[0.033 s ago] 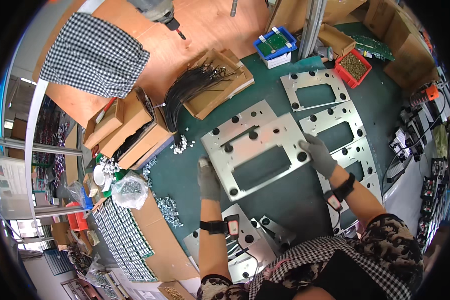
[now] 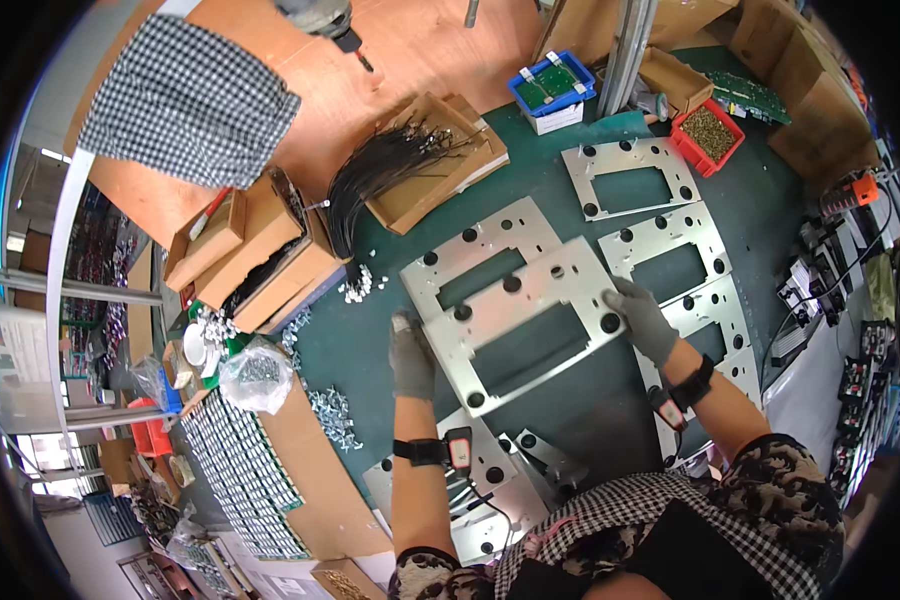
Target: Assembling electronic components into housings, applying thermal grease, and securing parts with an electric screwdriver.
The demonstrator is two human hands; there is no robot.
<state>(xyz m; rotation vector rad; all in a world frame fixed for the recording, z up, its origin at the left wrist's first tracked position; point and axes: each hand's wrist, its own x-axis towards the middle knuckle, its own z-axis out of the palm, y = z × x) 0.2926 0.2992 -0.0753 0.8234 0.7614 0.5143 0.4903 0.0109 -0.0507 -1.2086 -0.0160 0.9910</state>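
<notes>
Between my two gloved hands is a silver metal panel (image 2: pixel 460 350) with a large rectangular cutout and black round pads near its corners. My left hand (image 2: pixel 411 357) closes on its left edge, some fingers hidden by the panel. At the right edge my right hand (image 2: pixel 645 322) grips it, thumb on top. The panel tilts, its right side farther from me. Just beyond it lies a similar metal panel (image 2: pixel 510 223) on the green mat (image 2: pixel 370 300), partly covered in my view.
Similar panels (image 2: pixel 625 160) lie in a column at right; others (image 2: pixel 495 510) lie near my body. Cardboard boxes with black cables (image 2: pixel 380 170), a blue tray (image 2: pixel 552 85) and a red bin (image 2: pixel 707 138) stand farther off. Loose screws (image 2: pixel 332 418) are at left; a power driver (image 2: pixel 340 30) hangs above.
The held panel has shifted slightly toward me and to the right, showing more of the panel behind it. Both hands keep their grip.
</notes>
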